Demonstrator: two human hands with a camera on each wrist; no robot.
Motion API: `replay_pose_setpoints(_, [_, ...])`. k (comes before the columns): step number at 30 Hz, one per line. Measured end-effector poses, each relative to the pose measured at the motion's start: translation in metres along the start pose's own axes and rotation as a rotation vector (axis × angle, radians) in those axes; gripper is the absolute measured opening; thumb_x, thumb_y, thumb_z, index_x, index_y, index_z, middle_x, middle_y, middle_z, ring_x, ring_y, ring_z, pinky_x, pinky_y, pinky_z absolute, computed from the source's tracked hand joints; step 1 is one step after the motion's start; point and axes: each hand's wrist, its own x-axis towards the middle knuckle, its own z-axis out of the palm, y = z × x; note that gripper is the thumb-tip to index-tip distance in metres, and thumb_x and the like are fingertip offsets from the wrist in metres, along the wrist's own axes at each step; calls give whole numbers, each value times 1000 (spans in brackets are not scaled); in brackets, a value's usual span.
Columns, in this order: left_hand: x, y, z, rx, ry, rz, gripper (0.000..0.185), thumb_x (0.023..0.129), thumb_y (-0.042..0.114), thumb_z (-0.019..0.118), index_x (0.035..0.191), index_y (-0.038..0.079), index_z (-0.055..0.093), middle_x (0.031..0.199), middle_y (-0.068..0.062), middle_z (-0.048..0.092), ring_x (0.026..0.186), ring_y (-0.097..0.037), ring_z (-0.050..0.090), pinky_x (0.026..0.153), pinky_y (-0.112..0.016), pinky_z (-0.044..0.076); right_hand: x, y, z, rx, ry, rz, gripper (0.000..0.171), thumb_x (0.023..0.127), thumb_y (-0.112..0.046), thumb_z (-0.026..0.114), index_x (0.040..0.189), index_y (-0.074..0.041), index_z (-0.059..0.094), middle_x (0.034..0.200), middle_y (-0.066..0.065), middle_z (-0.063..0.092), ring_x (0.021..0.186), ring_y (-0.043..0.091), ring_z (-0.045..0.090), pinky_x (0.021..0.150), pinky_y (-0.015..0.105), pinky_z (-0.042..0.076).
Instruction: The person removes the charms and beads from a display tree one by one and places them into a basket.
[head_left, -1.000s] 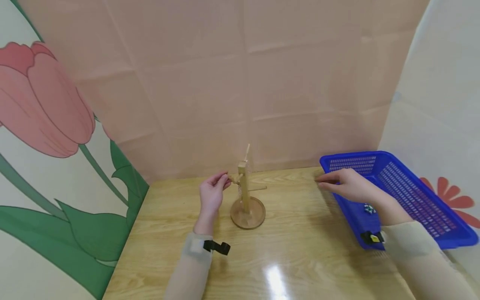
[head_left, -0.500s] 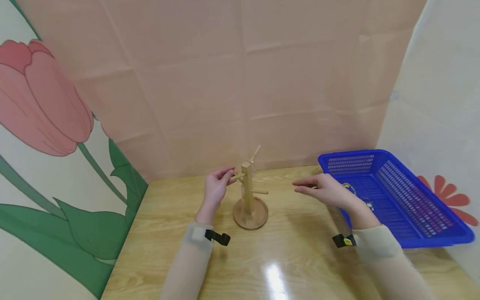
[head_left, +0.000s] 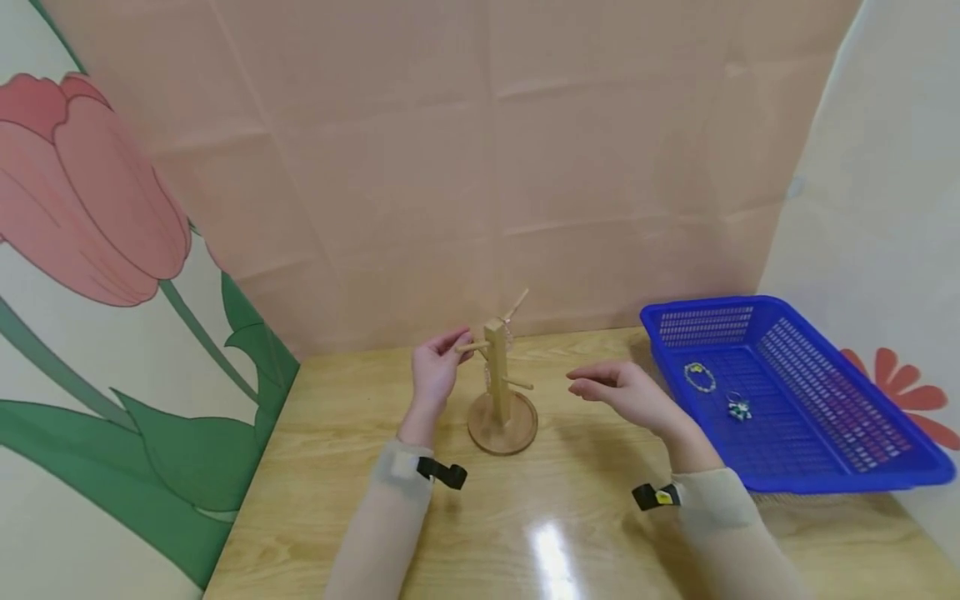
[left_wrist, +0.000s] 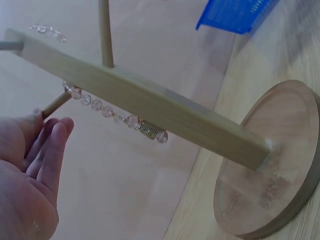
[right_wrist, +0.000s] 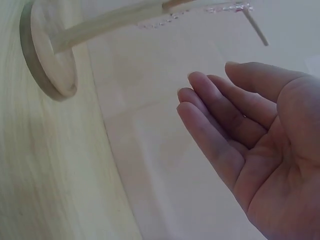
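Observation:
A wooden peg stand [head_left: 496,371] with a round base stands upright on the table. My left hand [head_left: 435,371] pinches the end of one of its pegs [left_wrist: 59,104] between thumb and fingers. From that peg hangs a bracelet of clear pinkish beads [left_wrist: 107,111] with a gold-coloured section. Another pinkish beaded bracelet [head_left: 508,333] hangs on the peg at the back. To the right of the stand, my right hand [head_left: 633,400] hovers with relaxed fingers; its palm, seen in the right wrist view, holds nothing.
A blue plastic basket [head_left: 847,484] stands at the right of the table [head_left: 337,500]. Inside lie a yellowish beaded bracelet [head_left: 700,378] and a green-and-white beaded piece [head_left: 738,408]. A pinkish cloth wall [head_left: 375,208] rises just behind the table.
My right hand has moved left, away from the basket and toward the stand. The stand has turned, its pegs pointing differently, while my left hand stays at a peg.

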Motion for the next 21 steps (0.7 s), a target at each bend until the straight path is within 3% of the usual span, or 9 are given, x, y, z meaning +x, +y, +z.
replay_pose_setpoints(5, [2, 0, 3, 1, 8, 13, 23, 101, 0, 74, 118, -15, 73, 113, -34, 73, 86, -12, 77, 82, -27, 67, 0, 2, 10, 91, -8, 31, 41, 110, -29, 65, 139, 0, 68, 129, 17, 74, 121, 40, 70, 102, 35, 62])
replay_pose_setpoints(14, [-2, 3, -4, 18, 34, 55, 23, 100, 0, 75, 116, -16, 73, 110, -30, 75, 85, -12, 77, 82, -28, 67, -3, -6, 10, 55, 3, 45, 41, 111, -31, 64, 140, -3, 68, 129, 14, 75, 121, 37, 71, 106, 48, 60])
replay_pose_setpoints(21, [-25, 16, -16, -58, 196, 131, 15, 96, -4, 78, 107, -15, 76, 98, -23, 78, 83, -18, 79, 79, -29, 68, -4, -3, 13, 100, 28, 19, 41, 111, -25, 63, 141, 3, 66, 129, 22, 73, 122, 39, 70, 104, 41, 61])
